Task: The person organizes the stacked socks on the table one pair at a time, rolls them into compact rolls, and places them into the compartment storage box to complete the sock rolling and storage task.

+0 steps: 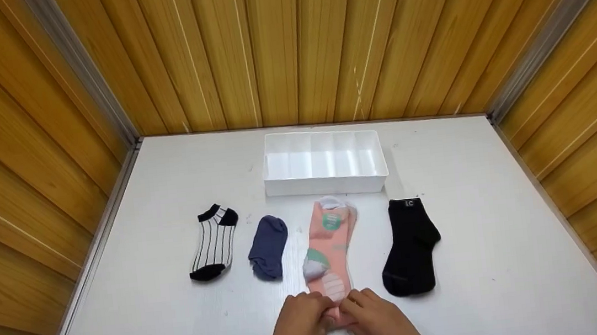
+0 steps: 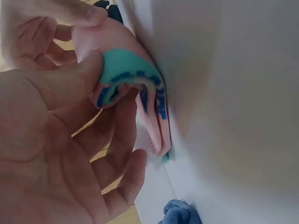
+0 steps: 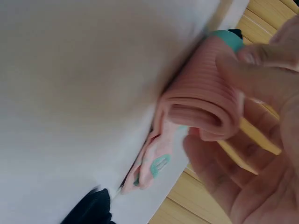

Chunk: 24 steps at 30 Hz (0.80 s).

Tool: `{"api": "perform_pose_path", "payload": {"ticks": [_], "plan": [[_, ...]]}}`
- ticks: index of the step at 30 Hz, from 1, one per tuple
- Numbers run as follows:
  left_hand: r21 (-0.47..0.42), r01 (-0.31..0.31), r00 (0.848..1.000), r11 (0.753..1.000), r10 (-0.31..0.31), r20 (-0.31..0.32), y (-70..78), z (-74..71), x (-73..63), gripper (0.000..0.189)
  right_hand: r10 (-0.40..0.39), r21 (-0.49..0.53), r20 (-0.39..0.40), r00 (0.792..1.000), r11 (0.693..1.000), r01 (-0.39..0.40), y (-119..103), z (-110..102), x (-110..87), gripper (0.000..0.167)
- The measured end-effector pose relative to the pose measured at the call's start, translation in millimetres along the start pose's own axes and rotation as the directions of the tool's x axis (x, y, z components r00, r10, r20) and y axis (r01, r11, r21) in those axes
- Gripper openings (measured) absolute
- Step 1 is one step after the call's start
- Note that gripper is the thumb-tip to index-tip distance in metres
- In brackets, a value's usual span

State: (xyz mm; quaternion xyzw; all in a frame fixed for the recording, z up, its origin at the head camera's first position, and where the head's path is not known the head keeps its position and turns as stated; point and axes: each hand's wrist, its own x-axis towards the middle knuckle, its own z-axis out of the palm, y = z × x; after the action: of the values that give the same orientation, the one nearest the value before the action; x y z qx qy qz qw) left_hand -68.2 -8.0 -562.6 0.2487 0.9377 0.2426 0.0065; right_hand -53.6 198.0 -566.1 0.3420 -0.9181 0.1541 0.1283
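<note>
A pair of pink socks with green and white patches lies lengthwise on the table, its near end rolled up. My left hand grips one side of that roll and my right hand the other. In the left wrist view, the left thumb presses the roll from above, fingers curled beneath, with a green and blue band at its end. The right wrist view shows the ribbed pink roll as a coil under the right thumb, while the far part of the socks stays flat.
Left of the pink socks lie a dark blue sock bundle and a white sock with black stripes. Black socks lie to the right. A white box with several compartments stands behind, before the wood-patterned wall.
</note>
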Motion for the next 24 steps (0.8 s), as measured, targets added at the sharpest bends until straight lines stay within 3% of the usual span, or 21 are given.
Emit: {"api": "perform_pose_path", "payload": {"ticks": [3,7,12,15,19,24], "plan": [[-0.091,0.001,1.000,0.996,0.001,0.025,-2.1,-2.1,-0.5,0.015,-0.026,0.014,-0.026,0.999,1.000,0.027,3.6,2.3,-0.4,0.035],[-0.186,0.000,1.000,0.983,0.005,0.026,-2.7,-2.4,-3.2,0.017,-0.034,0.144,0.011,0.999,0.989,0.032,10.1,2.7,3.6,0.022],[-0.186,0.046,0.998,0.982,-0.037,0.049,-1.3,1.8,-7.3,0.042,0.008,0.357,0.119,0.993,0.933,-0.050,16.4,1.2,11.8,0.011],[-0.141,0.070,0.996,0.988,-0.062,0.058,0.1,4.2,-5.8,0.047,0.043,0.407,0.162,0.986,0.907,-0.106,16.2,0.6,14.0,0.011],[-0.090,0.081,0.995,0.993,-0.075,0.063,2.4,3.0,-1.0,0.035,0.081,0.306,0.140,0.987,0.944,-0.121,12.9,-0.4,11.1,0.018],[-0.071,0.065,0.996,0.995,-0.060,0.068,1.7,-0.6,3.1,0.030,0.058,0.066,0.008,0.998,0.996,-0.058,9.7,0.0,6.3,0.043]]}}
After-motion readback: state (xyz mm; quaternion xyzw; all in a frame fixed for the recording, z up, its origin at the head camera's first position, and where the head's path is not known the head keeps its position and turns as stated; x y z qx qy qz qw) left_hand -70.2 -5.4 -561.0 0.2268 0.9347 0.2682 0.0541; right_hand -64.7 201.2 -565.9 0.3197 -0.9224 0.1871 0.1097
